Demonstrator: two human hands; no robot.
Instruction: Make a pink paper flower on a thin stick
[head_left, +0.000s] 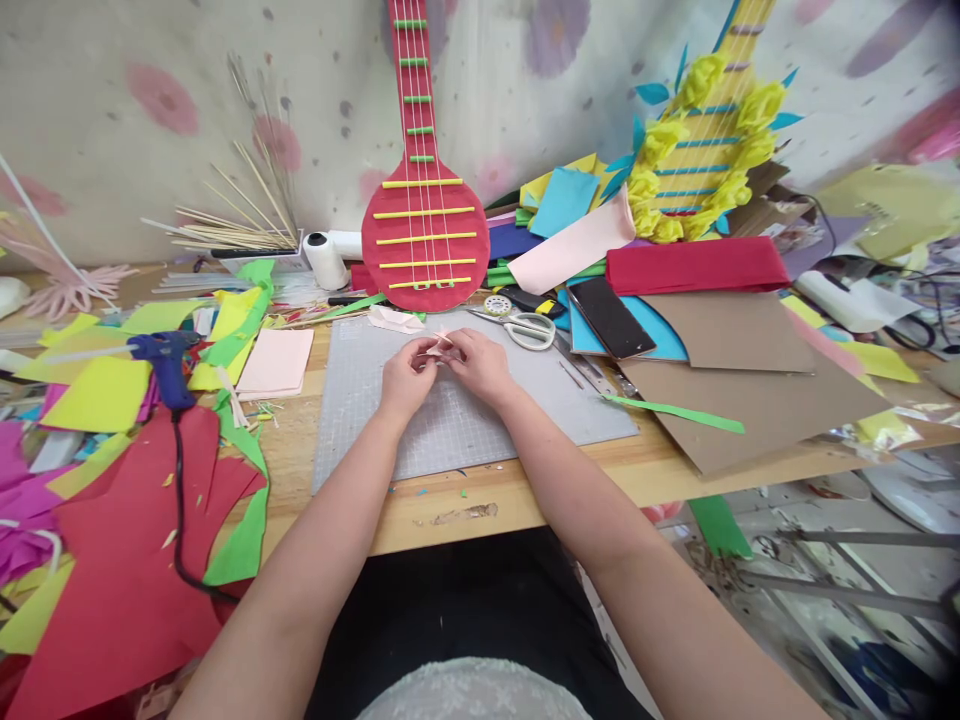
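Observation:
Above the grey cutting mat [480, 430], my left hand [409, 378] and my right hand [480, 362] meet, fingertips closed on a small piece of pale pink paper [437, 349]. A thin, light-coloured strip or stick shows at its top; I cannot make out which. Just behind my hands lies another crumpled pale pink paper piece [396, 319]. White-handled scissors [531, 331] rest to the right of my right hand. Off to the left sits a stack of pale pink sheets [275, 362].
A red paper lute [425, 240] leans on the wall; a yellow one with paper flowers [697, 150] stands right. At left lie a blue glue gun [169, 365] and red paper [142, 530]. A black phone [611, 317] and brown cardboard [750, 400] lie right.

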